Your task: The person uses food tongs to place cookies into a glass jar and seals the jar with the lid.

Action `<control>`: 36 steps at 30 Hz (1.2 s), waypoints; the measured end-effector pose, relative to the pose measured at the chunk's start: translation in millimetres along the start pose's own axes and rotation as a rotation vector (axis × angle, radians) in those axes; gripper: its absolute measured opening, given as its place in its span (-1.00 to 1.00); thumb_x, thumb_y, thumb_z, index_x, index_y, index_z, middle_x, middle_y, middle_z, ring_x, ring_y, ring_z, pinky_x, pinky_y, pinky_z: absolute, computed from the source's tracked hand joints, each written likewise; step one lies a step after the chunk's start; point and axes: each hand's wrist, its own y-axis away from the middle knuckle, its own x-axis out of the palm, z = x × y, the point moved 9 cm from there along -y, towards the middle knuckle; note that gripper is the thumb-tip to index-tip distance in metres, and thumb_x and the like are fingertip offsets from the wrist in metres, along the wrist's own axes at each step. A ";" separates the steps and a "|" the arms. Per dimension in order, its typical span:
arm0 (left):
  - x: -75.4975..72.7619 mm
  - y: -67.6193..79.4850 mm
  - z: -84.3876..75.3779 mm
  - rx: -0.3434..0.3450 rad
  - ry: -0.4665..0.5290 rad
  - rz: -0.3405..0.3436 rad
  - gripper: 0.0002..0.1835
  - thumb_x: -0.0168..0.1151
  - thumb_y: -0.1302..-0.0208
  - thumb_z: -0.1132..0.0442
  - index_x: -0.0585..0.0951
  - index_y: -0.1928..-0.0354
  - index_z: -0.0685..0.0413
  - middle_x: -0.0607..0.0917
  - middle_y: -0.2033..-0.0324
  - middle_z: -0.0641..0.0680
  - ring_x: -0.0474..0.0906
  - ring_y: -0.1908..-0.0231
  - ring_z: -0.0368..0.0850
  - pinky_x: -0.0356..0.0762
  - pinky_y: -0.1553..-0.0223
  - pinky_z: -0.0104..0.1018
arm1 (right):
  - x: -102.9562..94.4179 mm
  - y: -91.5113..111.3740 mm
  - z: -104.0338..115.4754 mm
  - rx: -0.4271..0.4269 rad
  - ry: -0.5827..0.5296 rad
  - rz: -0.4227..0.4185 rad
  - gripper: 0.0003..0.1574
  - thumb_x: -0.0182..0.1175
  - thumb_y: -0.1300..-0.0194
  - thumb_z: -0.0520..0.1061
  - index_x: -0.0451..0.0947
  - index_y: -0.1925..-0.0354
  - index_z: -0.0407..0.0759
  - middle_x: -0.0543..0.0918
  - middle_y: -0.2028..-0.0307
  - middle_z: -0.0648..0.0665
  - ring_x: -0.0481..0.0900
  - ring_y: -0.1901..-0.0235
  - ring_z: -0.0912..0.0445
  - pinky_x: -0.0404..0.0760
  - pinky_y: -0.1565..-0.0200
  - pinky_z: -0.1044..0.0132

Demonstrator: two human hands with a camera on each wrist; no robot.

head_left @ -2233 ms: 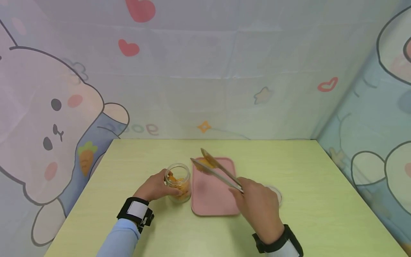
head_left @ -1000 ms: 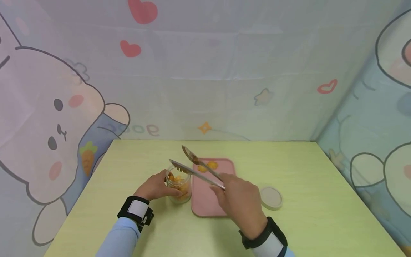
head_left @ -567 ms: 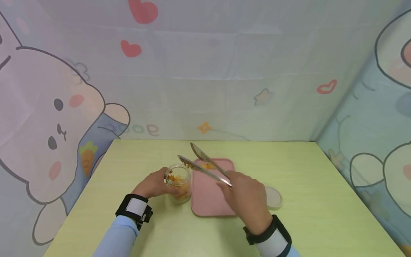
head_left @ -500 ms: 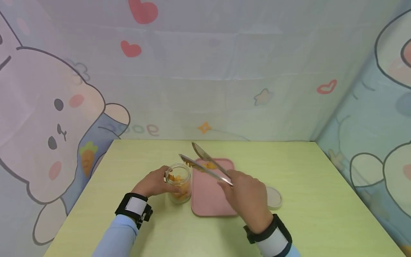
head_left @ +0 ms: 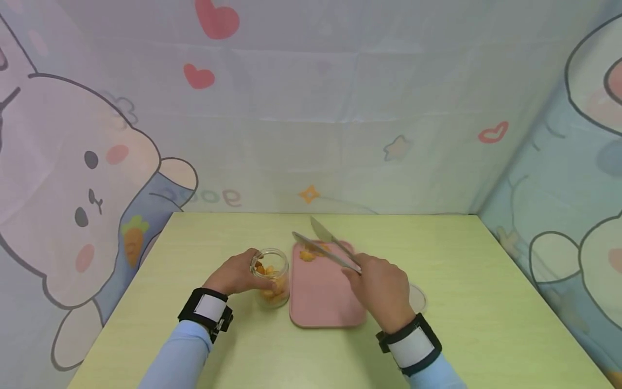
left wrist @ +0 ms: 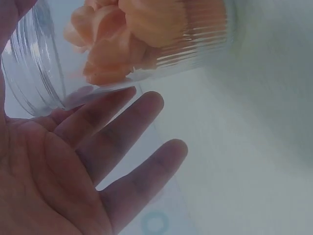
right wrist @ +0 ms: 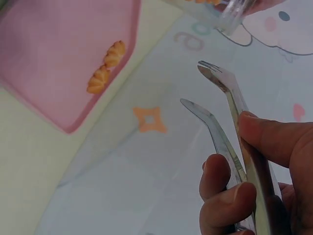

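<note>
My left hand (head_left: 239, 274) grips an uncapped glass jar (head_left: 279, 294) that stands at the left of a pink tray (head_left: 326, 297). Piped-looking, ridged orange cookies (left wrist: 151, 22) partly fill it. Thumb and fingers lie on opposite sides of the glass in the head view. With my right hand (head_left: 384, 286) I hold metal tongs (head_left: 322, 231) over the tray's far end. Their tips are apart, and nothing shows between them in the right wrist view. Two small golden cookies (right wrist: 99, 80) lie together near the tray's edge; the tongs partly cover them in the head view.
A round pale lid (head_left: 417, 298) lies on the light wooden table (head_left: 486, 324), partly hidden behind my right hand. Beyond the table's far edge hangs a printed cloth backdrop (head_left: 311, 108), with another side at the right.
The tongs have gone from over the tray to the jar's mouth, then back right to above the tray's far end. My left hand and the jar stay nearly in place.
</note>
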 end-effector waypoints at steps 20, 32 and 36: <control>0.1 -0.9 4.6 -0.024 -0.007 0.003 -0.21 0.49 0.18 -0.08 0.44 -0.10 0.16 0.64 0.26 0.10 0.50 0.25 -0.01 0.53 0.18 -0.06 | 68.4 -19.4 -17.1 0.072 0.066 0.255 -0.67 0.32 -0.13 0.10 0.55 0.51 -0.11 0.54 0.71 -0.06 0.45 0.72 0.07 0.43 0.74 0.17; 0.9 0.8 3.3 -0.029 0.003 -0.001 -0.24 0.49 0.16 -0.04 0.45 -0.09 0.16 0.64 0.31 0.08 0.50 0.29 -0.03 0.52 0.21 -0.09 | 91.7 -24.4 -17.7 0.081 0.140 0.322 -0.62 0.32 -0.15 0.10 0.54 0.50 -0.17 0.53 0.71 -0.08 0.47 0.73 0.06 0.52 0.71 0.14; 1.6 -0.1 4.4 -0.025 0.001 0.000 -0.24 0.49 0.18 -0.05 0.45 -0.08 0.15 0.64 0.30 0.08 0.51 0.29 -0.04 0.53 0.21 -0.09 | 99.4 -23.0 -20.2 0.079 0.112 0.313 -0.62 0.32 -0.16 0.08 0.52 0.52 -0.18 0.53 0.72 -0.10 0.48 0.72 0.05 0.53 0.71 0.13</control>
